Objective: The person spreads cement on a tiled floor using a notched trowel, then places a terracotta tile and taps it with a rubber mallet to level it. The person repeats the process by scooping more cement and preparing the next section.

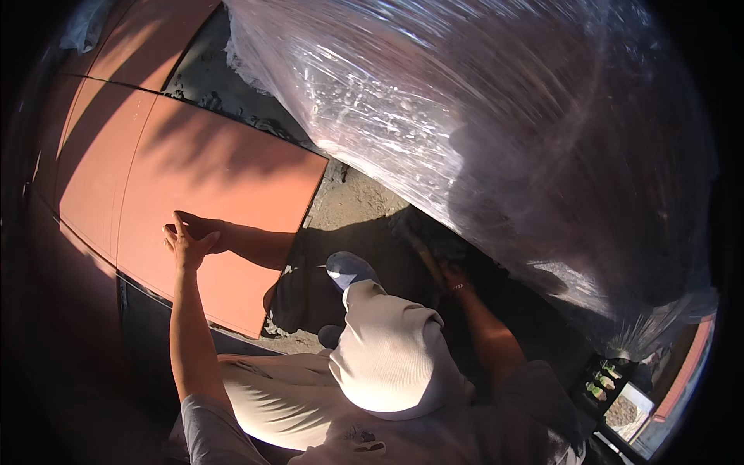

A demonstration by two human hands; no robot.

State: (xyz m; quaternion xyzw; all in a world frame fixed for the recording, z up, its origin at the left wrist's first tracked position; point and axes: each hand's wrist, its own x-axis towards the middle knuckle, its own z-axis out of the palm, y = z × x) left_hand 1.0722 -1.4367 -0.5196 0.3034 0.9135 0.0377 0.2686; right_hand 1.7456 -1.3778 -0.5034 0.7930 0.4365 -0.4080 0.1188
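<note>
My left hand [189, 243] is over a large terracotta-coloured tile [225, 155], its fingers and thumb apart and nothing seen in them. A dark shadow of the hand and arm falls across the tile beside it. In deep shade to the right, my right hand [457, 277] is closed around the lower end of a light wooden handle [425, 257]. That handle slants up and left toward grey-brown mortar [356, 198]; the tool's working end is too dark to make out. My bent knee, in light trousers [391, 349], rises between the hands, with a blue-grey shoe tip [349, 269] on the mortar.
A bulky stack wrapped in clear plastic film [387, 101] fills the upper right, close to my right hand. More reddish tiles [155, 39] lie at the far left, beside a dark, rough gap. Small green plants [603, 381] and a white tray [626, 412] stand at the lower right.
</note>
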